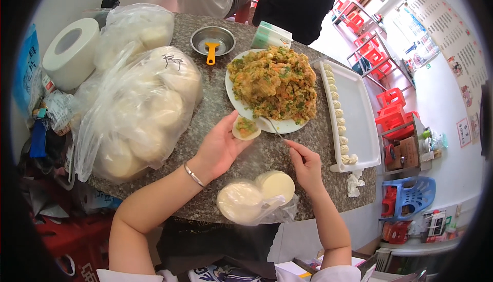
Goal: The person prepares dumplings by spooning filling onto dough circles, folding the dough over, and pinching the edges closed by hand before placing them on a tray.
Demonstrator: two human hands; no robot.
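Observation:
A round dumpling wrapper (251,134) with a dab of filling on it rests on the fingers of my left hand (222,149), which wears a silver bangle. My right hand (307,163) grips the thin handle of a metal utensil (274,126); its tip is at the plate's near edge, just right of the wrapper. Beyond both hands, chopped filling (275,83) with green and orange bits is heaped on a white plate (232,94). Nearer my body lie two stacks of round wrappers, one in clear plastic (239,200), the other partly uncovered (275,186).
On the right, a white tray (356,116) holds a row of pleated dumplings (337,111). Plastic bags of wrappers (150,116) crowd the left. A metal bowl (200,37) with a yellow-handled tool (210,52) and a tissue pack (271,35) stand behind. Two people sit beyond the table.

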